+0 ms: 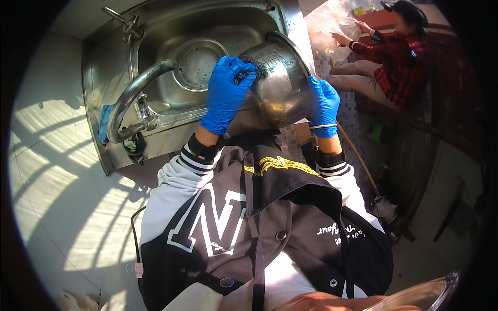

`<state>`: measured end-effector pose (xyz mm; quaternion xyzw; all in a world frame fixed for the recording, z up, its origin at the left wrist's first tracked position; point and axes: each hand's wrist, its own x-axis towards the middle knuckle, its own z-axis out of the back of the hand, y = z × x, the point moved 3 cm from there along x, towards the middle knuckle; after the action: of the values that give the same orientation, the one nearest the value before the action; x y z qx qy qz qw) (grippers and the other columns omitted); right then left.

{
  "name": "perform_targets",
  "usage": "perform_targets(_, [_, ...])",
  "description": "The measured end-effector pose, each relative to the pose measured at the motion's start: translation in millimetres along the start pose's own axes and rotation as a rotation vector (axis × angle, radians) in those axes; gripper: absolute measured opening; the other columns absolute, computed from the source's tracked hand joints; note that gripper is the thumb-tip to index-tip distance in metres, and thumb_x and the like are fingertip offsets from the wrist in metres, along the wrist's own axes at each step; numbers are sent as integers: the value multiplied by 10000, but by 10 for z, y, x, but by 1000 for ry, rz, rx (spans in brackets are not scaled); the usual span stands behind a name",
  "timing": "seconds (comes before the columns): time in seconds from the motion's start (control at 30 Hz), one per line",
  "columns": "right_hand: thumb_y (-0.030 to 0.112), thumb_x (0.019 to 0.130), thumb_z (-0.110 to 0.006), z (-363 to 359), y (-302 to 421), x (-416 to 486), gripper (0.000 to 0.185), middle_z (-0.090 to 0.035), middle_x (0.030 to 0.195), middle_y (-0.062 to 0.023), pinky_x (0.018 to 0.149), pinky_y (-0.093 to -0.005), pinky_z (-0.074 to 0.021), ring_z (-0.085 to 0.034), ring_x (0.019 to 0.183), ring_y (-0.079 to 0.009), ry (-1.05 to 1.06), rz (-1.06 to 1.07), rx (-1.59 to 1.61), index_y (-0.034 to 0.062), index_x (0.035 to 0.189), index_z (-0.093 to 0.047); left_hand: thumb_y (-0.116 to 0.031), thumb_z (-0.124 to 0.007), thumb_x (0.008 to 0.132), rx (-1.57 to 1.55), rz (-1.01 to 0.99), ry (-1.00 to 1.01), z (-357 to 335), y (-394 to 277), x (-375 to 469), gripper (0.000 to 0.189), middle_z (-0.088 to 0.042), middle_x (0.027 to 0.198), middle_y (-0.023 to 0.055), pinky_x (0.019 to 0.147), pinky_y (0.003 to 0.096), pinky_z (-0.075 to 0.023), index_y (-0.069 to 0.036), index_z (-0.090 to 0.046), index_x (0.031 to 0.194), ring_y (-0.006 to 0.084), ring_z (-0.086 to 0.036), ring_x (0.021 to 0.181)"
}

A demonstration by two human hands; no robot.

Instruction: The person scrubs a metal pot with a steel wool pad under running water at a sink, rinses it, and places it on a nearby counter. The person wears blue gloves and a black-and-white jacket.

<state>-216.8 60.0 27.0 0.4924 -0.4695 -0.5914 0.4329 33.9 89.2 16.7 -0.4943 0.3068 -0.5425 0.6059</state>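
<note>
My left hand [231, 91], in a blue glove, pinches a dark scouring pad [255, 69] against the outer wall of a large stainless steel pot [282, 91]. The pot is tilted on its side at the right end of the sink's front edge, its rim facing up and right. Also blue-gloved, my right hand [325, 103] holds the pot near its rim; its fingertips are partly hidden. Grid-like markings show on the pot's wall beside the pad. Behind my left hand, a round metal piece [200, 64] with wet spots lies in the steel sink [241, 25].
A curved faucet [136, 87] arches over the sink's left side, with a smaller tap [130, 29] behind it. A blue cloth [104, 123] hangs near the faucet's base. At upper right, a seated person [393, 66] handles a clear plastic bag [328, 29]. A wooden stick [358, 159] slants at right.
</note>
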Motion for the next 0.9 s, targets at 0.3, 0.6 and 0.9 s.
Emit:
perform_targets(0.3, [117, 867, -732, 45, 24, -3, 300, -408, 645, 104, 536, -196, -269, -327, 596, -20, 64, 14, -64, 126, 635, -543, -115, -752, 777, 161, -123, -51, -26, -388, 51, 141, -582, 911, 94, 717, 331, -503, -51, -698, 890, 240, -610, 827])
perform_targets(0.6, [112, 900, -687, 179, 80, 17, 166, -477, 695, 89, 585, -191, -318, -388, 636, -25, 11, 32, -26, 84, 744, -637, -105, -766, 770, 131, -117, 53, -105, -562, -26, 113, -589, 930, 69, 760, 329, -498, -86, -698, 857, 233, -601, 883])
perform_targets(0.9, [142, 937, -627, 489, -218, 150, 257, -696, 1042, -61, 863, -224, -500, -644, 925, -131, -60, 16, 47, -11, 1138, -670, -101, -745, 808, -197, 36, -163, -273, 156, 222, 125, -590, 934, 70, 740, 302, -507, -71, -693, 918, 197, -613, 830])
